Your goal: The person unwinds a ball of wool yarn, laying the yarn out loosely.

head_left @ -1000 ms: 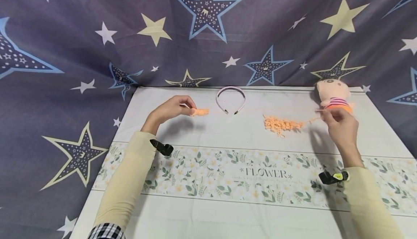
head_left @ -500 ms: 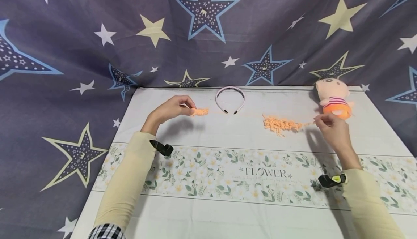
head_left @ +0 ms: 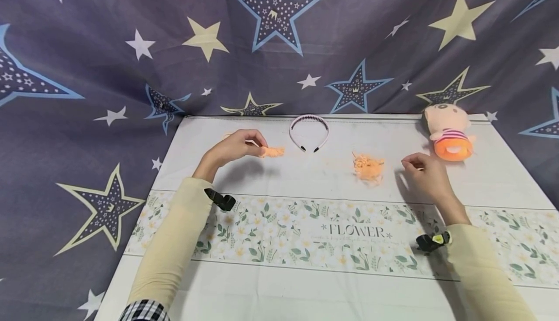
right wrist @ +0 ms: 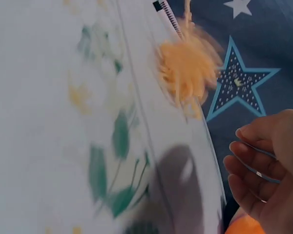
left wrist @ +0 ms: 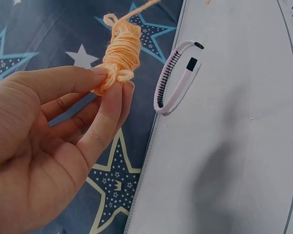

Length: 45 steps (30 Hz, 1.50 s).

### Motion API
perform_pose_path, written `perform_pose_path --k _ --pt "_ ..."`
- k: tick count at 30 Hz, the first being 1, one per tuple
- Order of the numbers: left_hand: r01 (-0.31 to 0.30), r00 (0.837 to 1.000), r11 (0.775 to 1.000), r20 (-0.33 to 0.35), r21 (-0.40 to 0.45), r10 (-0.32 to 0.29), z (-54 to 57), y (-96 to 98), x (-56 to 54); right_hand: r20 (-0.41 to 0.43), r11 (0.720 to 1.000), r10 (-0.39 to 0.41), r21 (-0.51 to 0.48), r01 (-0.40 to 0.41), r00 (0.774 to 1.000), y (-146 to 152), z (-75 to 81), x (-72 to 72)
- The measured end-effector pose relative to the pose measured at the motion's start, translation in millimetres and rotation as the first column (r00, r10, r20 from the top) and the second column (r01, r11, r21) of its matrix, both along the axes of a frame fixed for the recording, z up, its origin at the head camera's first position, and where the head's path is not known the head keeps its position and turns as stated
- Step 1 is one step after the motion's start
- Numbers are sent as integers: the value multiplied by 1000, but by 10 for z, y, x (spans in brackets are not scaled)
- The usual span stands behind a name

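My left hand [head_left: 236, 147] pinches a small wound bundle of orange yarn [left wrist: 123, 51] between thumb and fingertips, above the table's left part. One strand of yarn [left wrist: 142, 9] leads off the top of the bundle. A loose, looped tangle of the same yarn [head_left: 368, 166] is right of centre, blurred in the right wrist view, with a strand at its top. Right of that tangle and apart from it is my right hand [head_left: 430, 173]. Its fingers [right wrist: 244, 165] are loosely bent, with no yarn visible between them and the thumb.
A pink headband [head_left: 309, 117] with dark teeth lies at the table's back edge. At the back right sits a plush toy [head_left: 447, 126] with a striped top and orange bottom. A flower-print band [head_left: 279, 238] crosses the white table; a star-patterned cloth [head_left: 279, 78] hangs behind.
My right hand has moved left and toward me, away from the plush toy. The yarn tail between it and the tangle is gone; the tangle has drawn together. My left hand has barely shifted.
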<state>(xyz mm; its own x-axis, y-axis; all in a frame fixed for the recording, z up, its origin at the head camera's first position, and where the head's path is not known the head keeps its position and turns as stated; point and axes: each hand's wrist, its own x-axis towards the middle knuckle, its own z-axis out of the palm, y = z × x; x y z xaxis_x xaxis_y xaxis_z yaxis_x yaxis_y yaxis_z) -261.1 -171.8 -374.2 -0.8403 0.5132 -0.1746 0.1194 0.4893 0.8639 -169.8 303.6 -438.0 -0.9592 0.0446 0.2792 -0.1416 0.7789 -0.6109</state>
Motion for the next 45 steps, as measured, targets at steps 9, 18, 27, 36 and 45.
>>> perform_pose_path --k 9,18,27,36,45 --pt "9 1000 1000 12 7 -9 18 41 -2 -65 991 123 -48 -126 990 -493 146 -167" --pt "29 1000 1000 6 10 -29 15 118 -19 -23 934 332 -136 -332 943 -1326 138 -332" --pt "34 999 999 11 15 -34 31 147 -7 28 867 484 -148 -475 875 -1865 70 -352" --pt "23 1000 1000 10 8 -23 24 115 -8 -34 870 460 -181 -458 887 -1814 128 -278" --pt "21 1000 1000 -16 4 -21 -14 81 -19 -146 944 206 -229 -235 968 -1230 167 -312"
